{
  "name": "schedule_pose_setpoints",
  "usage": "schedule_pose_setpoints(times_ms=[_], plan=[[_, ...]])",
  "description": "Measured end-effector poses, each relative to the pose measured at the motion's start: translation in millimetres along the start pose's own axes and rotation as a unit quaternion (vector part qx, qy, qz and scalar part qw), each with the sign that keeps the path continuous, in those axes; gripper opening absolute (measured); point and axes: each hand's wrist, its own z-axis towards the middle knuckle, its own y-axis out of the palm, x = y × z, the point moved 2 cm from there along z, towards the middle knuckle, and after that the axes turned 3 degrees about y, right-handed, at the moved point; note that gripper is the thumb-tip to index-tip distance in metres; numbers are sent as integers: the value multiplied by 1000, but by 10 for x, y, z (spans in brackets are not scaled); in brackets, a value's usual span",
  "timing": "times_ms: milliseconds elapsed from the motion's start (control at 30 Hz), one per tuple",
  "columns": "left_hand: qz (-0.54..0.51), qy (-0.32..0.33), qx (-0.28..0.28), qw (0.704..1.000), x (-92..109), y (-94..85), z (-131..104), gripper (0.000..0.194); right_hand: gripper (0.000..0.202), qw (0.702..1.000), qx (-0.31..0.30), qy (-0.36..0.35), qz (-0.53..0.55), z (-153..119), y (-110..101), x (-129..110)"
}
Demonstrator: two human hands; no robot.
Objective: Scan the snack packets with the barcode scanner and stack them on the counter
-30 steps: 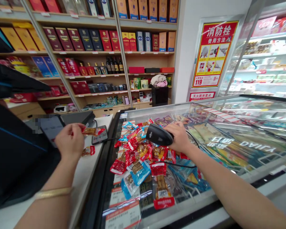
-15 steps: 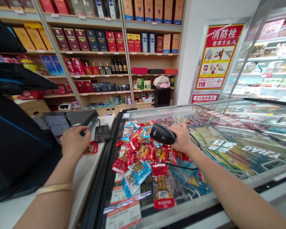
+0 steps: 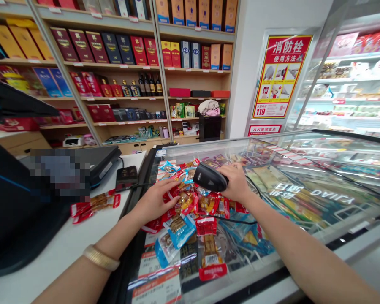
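Glass freezer lid [image 3: 304,198]: right hand [image 3: 237,182] grip clenched round one scanner [image 3: 209,177]; left hand [image 3: 153,202], released, touches snack packets [image 3: 190,202].

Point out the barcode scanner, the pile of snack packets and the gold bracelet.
barcode scanner [image 3: 210,177]: head view, top of its black head.
pile of snack packets [image 3: 190,202]: head view, a red packet mid-pile.
gold bracelet [image 3: 100,258]: head view, band on the left wrist.
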Motion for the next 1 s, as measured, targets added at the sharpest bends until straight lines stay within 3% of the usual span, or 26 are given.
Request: schedule_pose_setpoints(times_ms=[367,533,667,767,1000], plan=[[-47,-19,101,994,55,-308,4,26,25,1000,-1,21,-12,8,-6,19],[5,-13,171,985,24,-454,-12,30,23,1000,2,14,0,20,-18,5],[68,-8,229,971,-26,-600,-32,35,24,998,-47,-6,30,34,-13,-43],[112,-10,237,965,-33,-655,-30,37,26,996,-73,-19,53,40,-16,-104],[133,0,219,967,9,-597,-28,38,27,995,-62,-23,75,61,-70,-201]])
